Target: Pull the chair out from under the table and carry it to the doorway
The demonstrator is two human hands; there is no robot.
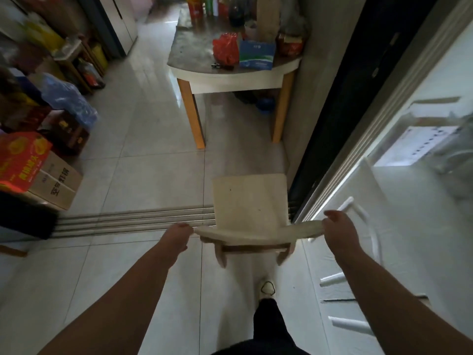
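Two bare hands grip 1 pale wood chair by its curved top rail; L hand closed on one end, R hand on the other; flat square seat sits over the metal door track; table w/ 2 orange legs well behind.

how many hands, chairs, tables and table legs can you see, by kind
hands: 2, left hand and right hand, each gripping one end of the chair's backrest
chairs: 1, the chair, clear of the table
tables: 1, the table
table legs in view: 2, orange leg and
total: 6
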